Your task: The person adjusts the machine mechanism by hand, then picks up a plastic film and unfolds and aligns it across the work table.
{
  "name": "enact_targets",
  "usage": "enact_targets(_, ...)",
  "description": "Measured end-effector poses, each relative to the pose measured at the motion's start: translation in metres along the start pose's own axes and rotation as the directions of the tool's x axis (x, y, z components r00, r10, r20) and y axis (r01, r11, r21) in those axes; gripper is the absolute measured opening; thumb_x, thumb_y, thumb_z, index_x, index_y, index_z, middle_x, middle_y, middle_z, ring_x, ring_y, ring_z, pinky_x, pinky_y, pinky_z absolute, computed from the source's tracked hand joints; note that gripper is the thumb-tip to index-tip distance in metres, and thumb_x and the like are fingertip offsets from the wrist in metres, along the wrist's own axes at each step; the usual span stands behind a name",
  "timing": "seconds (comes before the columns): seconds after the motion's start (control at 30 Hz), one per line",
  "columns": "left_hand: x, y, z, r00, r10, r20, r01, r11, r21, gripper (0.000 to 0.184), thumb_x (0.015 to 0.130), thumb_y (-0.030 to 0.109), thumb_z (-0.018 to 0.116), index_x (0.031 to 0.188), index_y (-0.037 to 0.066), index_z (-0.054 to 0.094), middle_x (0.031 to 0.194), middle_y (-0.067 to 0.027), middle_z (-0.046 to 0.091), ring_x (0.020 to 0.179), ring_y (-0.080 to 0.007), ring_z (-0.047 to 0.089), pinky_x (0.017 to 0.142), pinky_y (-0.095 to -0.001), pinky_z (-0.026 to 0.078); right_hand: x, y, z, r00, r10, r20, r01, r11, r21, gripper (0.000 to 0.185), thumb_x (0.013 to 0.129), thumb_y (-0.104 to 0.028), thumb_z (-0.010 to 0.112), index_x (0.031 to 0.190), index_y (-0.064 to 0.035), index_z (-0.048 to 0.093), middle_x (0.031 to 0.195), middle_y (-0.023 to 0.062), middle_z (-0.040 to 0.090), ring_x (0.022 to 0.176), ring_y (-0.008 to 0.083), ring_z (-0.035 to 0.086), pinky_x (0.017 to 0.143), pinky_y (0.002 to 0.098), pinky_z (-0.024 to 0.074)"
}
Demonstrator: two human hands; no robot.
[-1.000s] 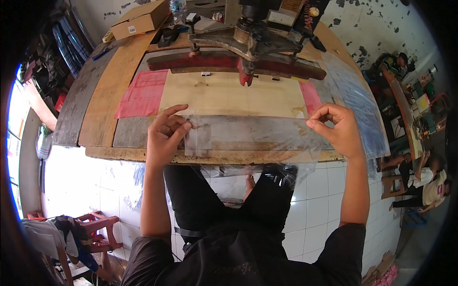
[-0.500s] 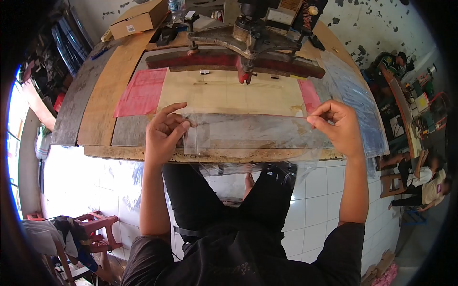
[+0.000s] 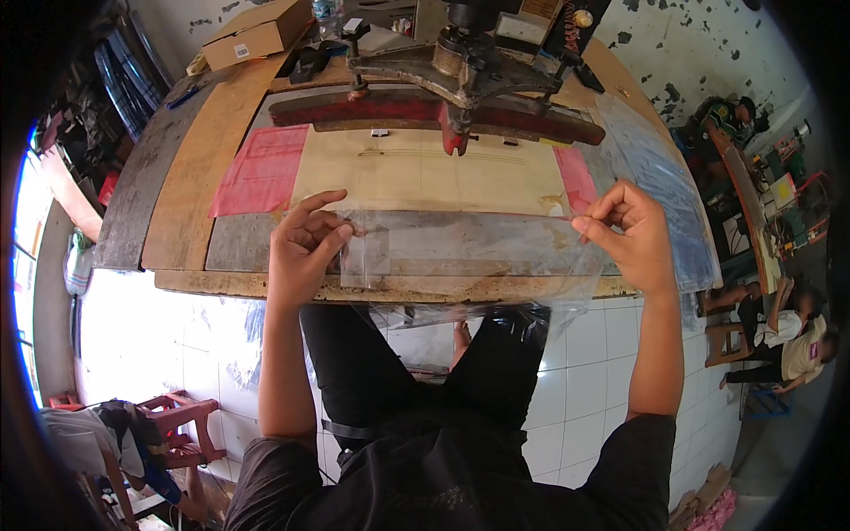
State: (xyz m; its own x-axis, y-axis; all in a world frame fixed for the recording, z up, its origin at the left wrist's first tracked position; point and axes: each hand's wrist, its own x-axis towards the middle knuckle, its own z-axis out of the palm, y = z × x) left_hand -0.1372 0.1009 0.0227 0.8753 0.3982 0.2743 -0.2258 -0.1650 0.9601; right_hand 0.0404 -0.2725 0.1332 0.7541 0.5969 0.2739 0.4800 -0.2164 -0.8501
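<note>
- Worktop [image 3: 235, 181], dark boards and lighter wood, spreads in front of you, its near edge running across above your thighs
- Press [image 3: 460, 75] with a long red bar [image 3: 363, 111] hangs above the far part of the worktop, the bar raised over the far side of the cream panel
- Bluish clear plastic [image 3: 673, 203] lies wrinkled along the worktop's right edge, to the right of your right hand
- Cream panel [image 3: 425, 181] sits between the press and your hands, its near edge roughly parallel to the worktop's near edge
- Clear film [image 3: 452, 243], the thing you are handling, stretches between both your hands just nearer than the cream panel, and its lower part drapes over the worktop's near edge
- Cardboard box [image 3: 252, 37] stands by the far left corner of the worktop
- Pink sheets flank the cream panel, a broad one [image 3: 259, 173] at its left end and a narrower one [image 3: 576, 177] at its right
- Your left hand [image 3: 301, 252] grips the film's upper left corner by thumb and fingers, with the index finger lifted off
- Your right hand [image 3: 633, 237] pinches the film's upper right corner between thumb and forefinger, the other fingers curled
- Blue pen [image 3: 182, 97] lies near the worktop's left edge, towards the far corner
</note>
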Motion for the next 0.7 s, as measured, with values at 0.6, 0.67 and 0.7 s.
enact_targets(0.6, 0.057, 0.015, 0.003, 0.992, -0.120, 0.046, 0.095, 0.926, 0.366, 0.042, 0.095, 0.001, 0.071, 0.134, 0.004, 0.054, 0.083, -0.0066, 0.069, 0.072, -0.0088, 0.062, 0.064, -0.0277, 0.049, 0.075, 0.114, 0.025, 0.994, 0.109, -0.001, -0.109, 0.993, 0.043, 0.019, 0.092, -0.002, 0.080, 0.098, 0.0011, 0.063, 0.087, 0.0064, 0.072, 0.080, 0.0122, 0.070, 0.073, 0.0273, 0.0546)
enact_targets(0.67, 0.075, 0.015, 0.002, 0.991, -0.115, 0.072, 0.073, 0.898, 0.435, 0.044, 0.094, 0.001, 0.071, 0.133, 0.006, 0.053, 0.082, -0.0079, 0.068, 0.071, -0.0109, 0.063, 0.065, -0.0295, 0.049, 0.087, 0.119, 0.034, 0.989, 0.141, -0.052, -0.146, 0.984, -0.106, 0.017, 0.089, -0.003, 0.081, 0.094, 0.0004, 0.066, 0.085, 0.0071, 0.073, 0.079, 0.0139, 0.071, 0.073, 0.0297, 0.0551)
enact_targets(0.7, 0.083, 0.009, 0.001, 0.991, -0.049, 0.122, -0.019, 0.863, 0.505, 0.040, 0.092, 0.001, 0.070, 0.129, 0.006, 0.056, 0.081, -0.0097, 0.069, 0.070, -0.0167, 0.065, 0.066, -0.0334, 0.051, 0.091, 0.122, 0.039, 0.989, 0.138, -0.052, -0.143, 0.984, -0.106, 0.017, 0.089, -0.003, 0.081, 0.094, 0.0004, 0.066, 0.085, 0.0071, 0.073, 0.079, 0.0139, 0.071, 0.073, 0.0297, 0.0551)
